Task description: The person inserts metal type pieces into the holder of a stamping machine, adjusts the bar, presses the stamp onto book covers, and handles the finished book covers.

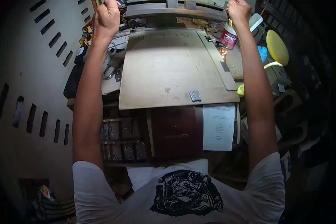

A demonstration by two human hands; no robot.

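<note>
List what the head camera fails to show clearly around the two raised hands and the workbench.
- Left hand: fingertips cut off by the top edge; what it grips is unclear.
- Right hand: closed on the grey bar, grip partly cut by the top edge.
- Red-labelled jar: label print too small.
- White sheet: text too small.
- Right side: too dark.

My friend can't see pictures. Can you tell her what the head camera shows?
Seen from above, a person in a white printed T-shirt stretches both arms forward, left hand and right hand gripping a grey metal bar at the far edge of a worn board. A dark red book and a printed sheet lie below.
</note>
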